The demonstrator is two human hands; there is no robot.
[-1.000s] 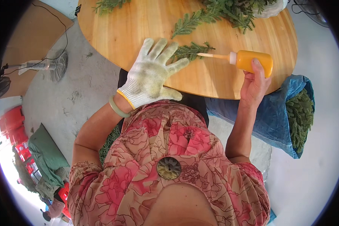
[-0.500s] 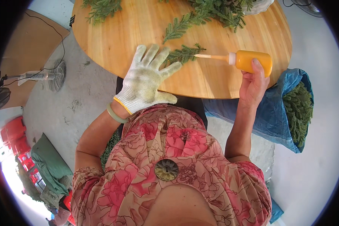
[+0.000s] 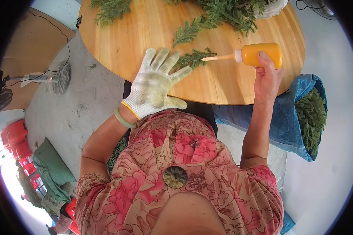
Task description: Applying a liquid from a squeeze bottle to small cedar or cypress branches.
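Two hands at work: one gloved, one bare, both over the round wooden table [image 3: 145,35].
Left hand: the left hand [image 3: 155,84] wears a white knit work glove and lies flat with fingers spread wide, gripping nothing; its fingertips press on the stem end of one green sprig [image 3: 194,58], seemingly to pin it in place.
Right hand: the right hand [image 3: 267,76] is curled around one orange squeeze bottle [image 3: 261,55], held on its side so the long pale nozzle points left and its tip meets the pinned sprig.
Sprig position: it lies on the table between the glove's fingertips and the nozzle tip, near the table's front edge.
Other greenery: one loose sprig [image 3: 192,31] lies just beyond, a tuft [image 3: 108,8] at the far left edge, and a heap [image 3: 231,11] at the far side, kept clear of the working spot.
Blue bag: one blue bag [image 3: 282,121] beside the table on the person's right stands open, packed with more green cuttings.
Wrist: one pale green bangle [image 3: 123,119] on the left wrist.
Floor: one fan [image 3: 51,78] on the concrete to the left.
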